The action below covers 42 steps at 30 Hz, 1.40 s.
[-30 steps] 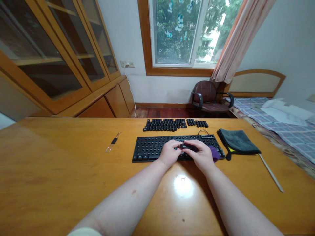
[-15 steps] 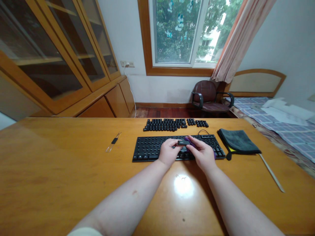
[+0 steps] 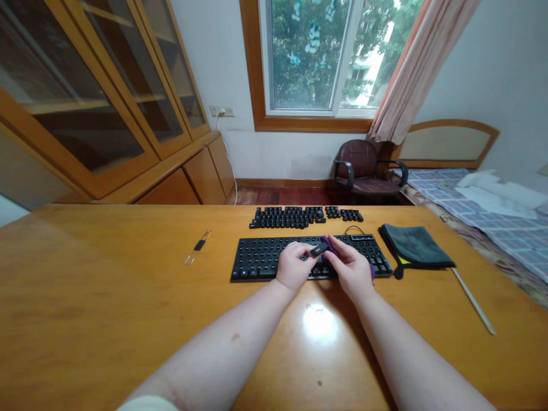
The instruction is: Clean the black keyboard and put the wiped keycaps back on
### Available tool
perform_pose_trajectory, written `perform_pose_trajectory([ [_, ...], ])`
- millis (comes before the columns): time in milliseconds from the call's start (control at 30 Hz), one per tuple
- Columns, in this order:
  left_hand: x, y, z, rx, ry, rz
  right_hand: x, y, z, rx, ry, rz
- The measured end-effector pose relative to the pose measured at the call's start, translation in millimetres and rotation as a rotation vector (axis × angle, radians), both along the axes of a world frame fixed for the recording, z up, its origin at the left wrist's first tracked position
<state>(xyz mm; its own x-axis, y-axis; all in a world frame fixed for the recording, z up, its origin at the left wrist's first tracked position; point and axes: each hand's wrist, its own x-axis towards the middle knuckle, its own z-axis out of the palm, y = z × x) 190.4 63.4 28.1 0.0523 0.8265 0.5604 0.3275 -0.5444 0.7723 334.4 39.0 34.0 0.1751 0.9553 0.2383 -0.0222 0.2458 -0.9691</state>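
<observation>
Between my hands, above the keyboard (image 3: pixel 257 257), is a long black keycap (image 3: pixel 318 249). My left hand (image 3: pixel 294 264) pinches its left end between thumb and fingers. A purple cloth (image 3: pixel 324 242) is bunched in my right hand (image 3: pixel 351 267), its fingers closed at the keycap's right end; part of the cloth shows below the palm. The keyboard lies flat, with many key positions bare of caps and some caps left along its bottom row. Behind it, loose black keycaps (image 3: pixel 286 217) sit in rows near the desk's far edge.
A folded dark grey cloth (image 3: pixel 415 246) lies right of the keyboard, with a thin pale stick (image 3: pixel 473 301) poking out from it. On the left is a wire keycap puller (image 3: pixel 199 245) with a black middle. Beyond the wooden desk (image 3: pixel 107 297) stands an armchair (image 3: pixel 363 165).
The keycap has turned from nearly level to tilted, its right end now higher. My hands have shifted only slightly.
</observation>
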Motion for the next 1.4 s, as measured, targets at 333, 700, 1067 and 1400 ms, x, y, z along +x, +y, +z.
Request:
perform_pose_trajectory([
  [333, 1.4, 7.7, -6.8, -0.186, -0.172, 0.026, 2.1, -0.6, 1.2, 0.151, -0.157, -0.246],
  [700, -0.1, 1.3, -5.9, -0.048, 0.038, -0.017, -0.5, -8.0, 6.0, 0.413, -0.549, -0.175],
  [1067, -1.5, -0.3, -0.2, 0.084, 0.077, -0.074, -4.5, 1.3, -4.3, 0.122, -0.197, -0.054],
  [1400, -1.6, 2.9, -2.8, -0.07, 0.033, -0.019, 3.3, 0.4, -0.4, 0.043, -0.199, 0.004],
])
